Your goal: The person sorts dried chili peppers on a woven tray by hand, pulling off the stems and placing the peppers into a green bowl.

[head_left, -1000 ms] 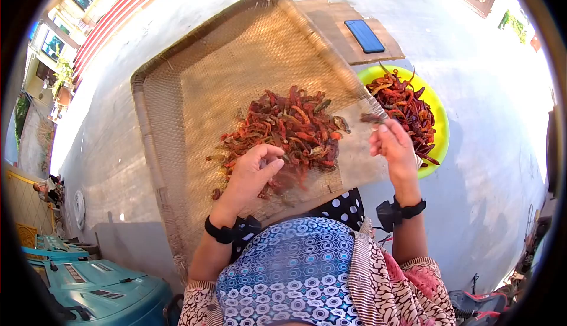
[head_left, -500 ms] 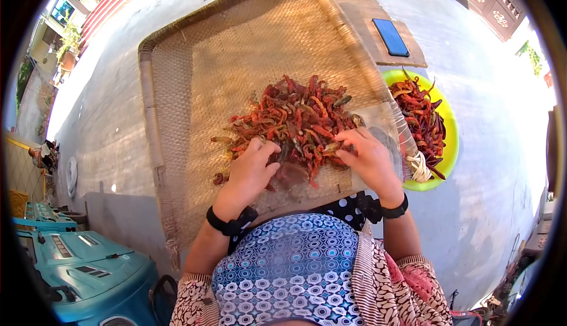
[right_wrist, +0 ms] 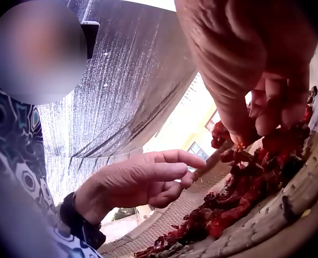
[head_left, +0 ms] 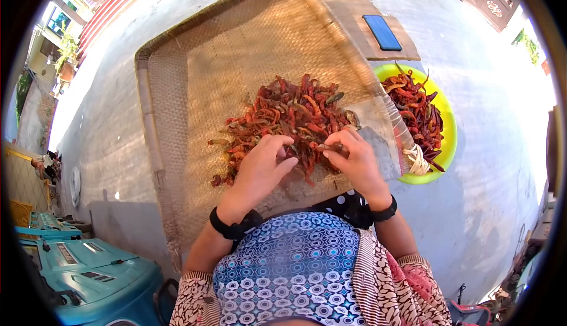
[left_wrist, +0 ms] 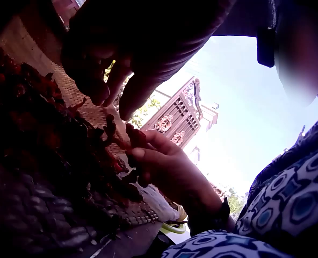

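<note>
A heap of dried red chili peppers, some brownish, lies on a woven bamboo tray. At the heap's near right side, my right hand pinches a dried chili pepper between thumb and fingers. My left hand hovers over the near left part of the heap, its thumb and fingers loosely bent and apart. From the right wrist view, nothing shows between the fingers of the left hand. Both hands face each other across the peppers.
Right of the tray stands a yellow-green basin with more chili peppers, partly under the tray's edge. A blue phone rests on cardboard behind it. At the lower left is a teal vehicle.
My right hand has come from beside the basin, where it held a dark pepper, to the heap, and now pinches a pepper there. My left hand stays near the heap.
</note>
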Demonstrator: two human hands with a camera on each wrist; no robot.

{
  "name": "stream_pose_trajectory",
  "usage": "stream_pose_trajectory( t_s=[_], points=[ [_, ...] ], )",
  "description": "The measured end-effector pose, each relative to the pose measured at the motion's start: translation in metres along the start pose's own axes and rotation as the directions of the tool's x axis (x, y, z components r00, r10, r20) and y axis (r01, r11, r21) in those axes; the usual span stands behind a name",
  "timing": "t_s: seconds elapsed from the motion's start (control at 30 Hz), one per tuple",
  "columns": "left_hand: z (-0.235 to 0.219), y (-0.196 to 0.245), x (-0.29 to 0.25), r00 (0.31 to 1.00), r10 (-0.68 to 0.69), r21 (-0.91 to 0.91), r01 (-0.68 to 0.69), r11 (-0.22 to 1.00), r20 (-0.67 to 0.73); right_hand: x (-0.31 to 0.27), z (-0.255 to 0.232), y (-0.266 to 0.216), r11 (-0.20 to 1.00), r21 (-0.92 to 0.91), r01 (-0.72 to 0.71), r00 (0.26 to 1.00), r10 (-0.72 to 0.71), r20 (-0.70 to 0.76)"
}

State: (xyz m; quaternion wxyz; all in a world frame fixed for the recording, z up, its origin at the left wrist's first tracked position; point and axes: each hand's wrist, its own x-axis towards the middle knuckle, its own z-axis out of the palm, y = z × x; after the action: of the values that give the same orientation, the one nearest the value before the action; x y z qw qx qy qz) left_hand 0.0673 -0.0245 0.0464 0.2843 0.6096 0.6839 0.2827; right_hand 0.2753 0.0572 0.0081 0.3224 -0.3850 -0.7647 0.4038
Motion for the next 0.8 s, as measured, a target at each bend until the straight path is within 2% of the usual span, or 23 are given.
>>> stream_pose_trajectory(
  t_s=[0.03,0.13,0.23,0.27,0.33,0.37,0.47,0.53,0.63,0.73,0.8],
  points=[
    [0.003,0.004,0.001,1.000,-0.022,-0.079,0.023,0.997,0.014,0.001,0.002,-0.001,0.999,0.044,-0.004,1.000,0.004,-0.007],
    [0.013,0.012,0.002,1.000,-0.004,-0.155,0.000,0.988,-0.030,0.000,0.010,-0.003,0.995,0.091,0.032,0.999,-0.034,0.030],
    [0.018,0.002,0.001,0.986,0.160,0.029,-0.158,0.987,-0.053,-0.002,0.018,-0.007,0.931,0.358,-0.070,0.995,0.040,0.090],
    [0.017,0.001,0.000,0.991,0.122,0.013,-0.121,0.993,-0.059,-0.002,0.018,-0.008,0.902,0.415,-0.121,0.989,0.072,0.131],
    [0.018,-0.001,0.000,0.997,0.065,-0.161,-0.069,0.985,-0.027,-0.001,0.014,-0.008,0.828,0.512,-0.229,0.967,0.134,0.214],
    [0.018,-0.002,0.000,0.999,0.039,-0.249,-0.040,0.968,-0.009,0.000,0.009,-0.007,0.814,0.531,-0.236,0.970,0.166,0.178],
    [0.007,0.006,0.001,1.000,0.008,-0.045,-0.009,0.999,-0.018,0.006,-0.013,0.004,0.776,0.580,-0.249,0.960,0.277,0.042],
    [0.009,-0.004,0.006,0.997,0.073,0.050,-0.071,0.996,-0.034,0.012,-0.035,0.019,0.723,0.682,-0.108,0.940,0.298,-0.168],
    [0.016,-0.013,0.014,0.991,0.127,0.154,-0.120,0.981,-0.035,0.019,-0.064,0.020,0.343,0.927,0.148,0.810,0.495,-0.313],
    [0.026,-0.023,0.019,0.989,0.145,0.210,-0.133,0.968,-0.040,0.018,-0.065,0.018,0.346,0.938,0.022,0.877,0.443,-0.184],
    [0.027,-0.026,0.020,0.989,0.131,0.187,-0.117,0.975,-0.065,0.012,-0.048,0.012,0.664,0.730,-0.166,0.937,0.337,-0.094]
  ],
)
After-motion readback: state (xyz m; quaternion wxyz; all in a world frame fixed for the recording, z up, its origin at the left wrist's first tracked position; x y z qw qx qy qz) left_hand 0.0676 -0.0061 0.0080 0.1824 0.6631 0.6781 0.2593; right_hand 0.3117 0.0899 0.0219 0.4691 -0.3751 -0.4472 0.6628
